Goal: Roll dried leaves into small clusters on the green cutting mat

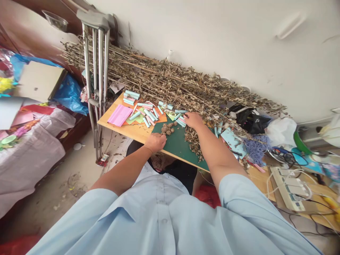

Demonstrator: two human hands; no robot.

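My left hand (156, 142) rests at the front edge of the green mat (176, 143), fingers curled, just below a small heap of brown clumps (168, 129). Whether it holds anything is hidden. Further back, my right hand (193, 120) reaches to several light blue and pink paper rolls (181, 121); its fingertips are beside them, and a grip cannot be made out. Loose dried leaves (195, 141) lie under my right forearm. More rolls (151, 114) are spread over orange and green paper at the left, beside a pink sheet (120, 115).
Long dried plant stalks (164, 78) lie along the wall behind the wooden board (140, 132). Metal crutches (97, 71) stand at the left. Purple yarn (257, 147), cables and a power strip (288, 189) are at the right.
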